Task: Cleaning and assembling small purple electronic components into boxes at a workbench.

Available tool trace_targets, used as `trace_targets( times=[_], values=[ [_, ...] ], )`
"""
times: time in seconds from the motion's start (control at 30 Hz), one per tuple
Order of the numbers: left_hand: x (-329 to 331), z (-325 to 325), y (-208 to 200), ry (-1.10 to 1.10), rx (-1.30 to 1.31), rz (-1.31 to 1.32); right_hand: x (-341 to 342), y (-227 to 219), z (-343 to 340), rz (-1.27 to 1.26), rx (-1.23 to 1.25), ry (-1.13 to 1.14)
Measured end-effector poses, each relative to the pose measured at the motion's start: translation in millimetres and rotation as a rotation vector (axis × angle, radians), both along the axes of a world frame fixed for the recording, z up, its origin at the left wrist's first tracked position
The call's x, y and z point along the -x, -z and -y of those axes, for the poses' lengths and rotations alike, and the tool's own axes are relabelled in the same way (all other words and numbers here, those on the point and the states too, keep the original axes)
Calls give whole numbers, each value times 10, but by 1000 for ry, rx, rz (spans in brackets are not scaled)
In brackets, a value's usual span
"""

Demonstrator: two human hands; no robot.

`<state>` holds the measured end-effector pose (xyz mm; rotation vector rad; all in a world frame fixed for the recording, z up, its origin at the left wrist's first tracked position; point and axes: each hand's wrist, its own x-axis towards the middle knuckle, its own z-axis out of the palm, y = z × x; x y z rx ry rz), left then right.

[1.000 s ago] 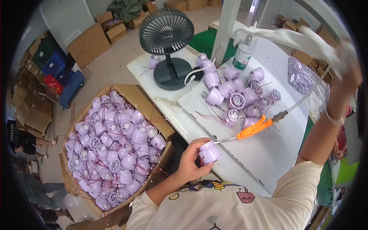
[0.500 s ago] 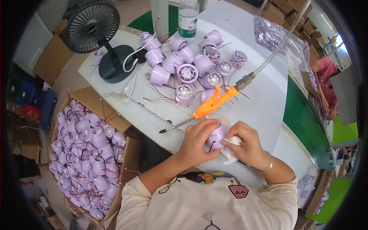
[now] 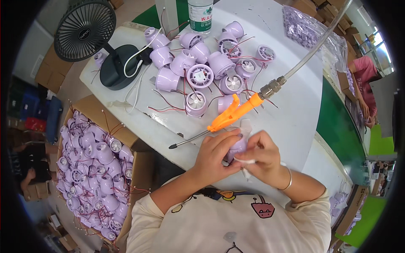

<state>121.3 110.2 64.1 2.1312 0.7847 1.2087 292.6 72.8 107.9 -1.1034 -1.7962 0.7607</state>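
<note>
At the table's near edge, my left hand [image 3: 216,155] is closed around a small purple motor housing [image 3: 239,146], its fingers covering much of it. Against the housing's right side, my right hand [image 3: 265,157] pinches a white wipe [image 3: 246,161], which looks like tissue or cloth. Part of the wipe shows above the housing and between my hands. Just beyond my fingers hangs an orange air blow gun [image 3: 235,113] with a thin metal nozzle. Farther back on the white table [image 3: 282,76] lie several similar purple housings [image 3: 198,76], some showing white fan blades, with red and black wires.
A cardboard box [image 3: 143,168] heaped with purple housings stands at the left. A black desk fan [image 3: 120,67] and a water bottle [image 3: 200,17] stand at the back. The blow gun's clear hose [image 3: 316,44] runs to the upper right. A co-worker in pink [image 3: 366,84] sits at far right.
My right hand has shifted the white wipe across the housing, and its fingers are bunched closer. The view has moved slightly, so the table things sit a little farther left and higher.
</note>
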Motion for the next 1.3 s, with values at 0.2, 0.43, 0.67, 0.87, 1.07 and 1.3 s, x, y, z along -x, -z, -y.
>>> trace_targets(
  times=[0.2, 0.43, 0.67, 0.87, 1.07, 1.3],
  values=[
    [11, -10, 61, -49, 116, 19, 71, 26, -327, -37, 4, 19],
    [33, -14, 25, -17, 77, 56, -28, 138, -247, 84, -54, 248],
    [49, 15, 67, -23, 114, 81, -32, 195, -347, -11, -137, 130],
    [98, -29, 36, 39, 144, 119, -43, 96, -321, -15, 204, 274],
    [147, 18, -20, 66, 228, 172, 119, -81, -162, -38, -37, -60],
    [165, 136, 26, 301, 514, 745, 94, 205, -138, -439, 312, 27]
  ],
)
